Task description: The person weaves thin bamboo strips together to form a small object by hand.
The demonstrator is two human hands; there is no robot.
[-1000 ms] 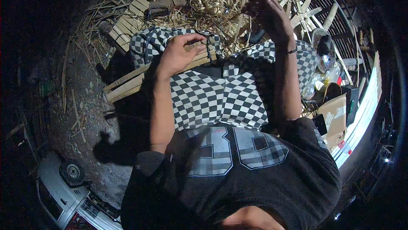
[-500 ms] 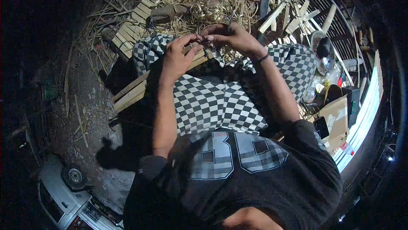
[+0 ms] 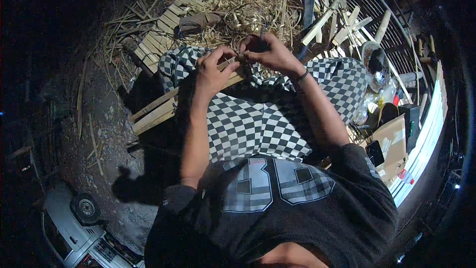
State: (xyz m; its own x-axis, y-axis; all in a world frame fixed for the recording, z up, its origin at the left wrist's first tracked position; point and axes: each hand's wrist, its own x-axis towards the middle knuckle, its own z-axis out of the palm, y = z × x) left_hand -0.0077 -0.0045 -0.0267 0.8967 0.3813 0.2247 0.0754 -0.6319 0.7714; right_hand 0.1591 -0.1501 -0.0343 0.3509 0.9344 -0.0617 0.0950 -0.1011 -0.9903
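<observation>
Over my lap, my left hand (image 3: 214, 70) bends its fingers and thumb into a pinch beside the upper end of a pair of pale bamboo slats (image 3: 156, 116). These slats slant across my left thigh, partly hidden behind my left forearm. My right hand (image 3: 273, 56), with a dark band at the wrist, pinches close to the left fingertips. Something small and dark lies between the two hands, too small to make out. Checkered black-and-white trousers (image 3: 238, 124) cover my legs underneath.
Beyond my knees lies a heap of thin bamboo shavings (image 3: 253, 5) beside a slatted bamboo platform (image 3: 171, 18). Split bamboo pieces (image 3: 332, 15) pile up at the far right. A phone (image 3: 375, 153) rests on cardboard (image 3: 391, 139) at my right. A vehicle (image 3: 74, 226) stands lower left.
My right hand has shifted slightly down and its fingers have curled more. My left hand has moved slightly right, staying by the slats' end. The whole view has shifted a little.
</observation>
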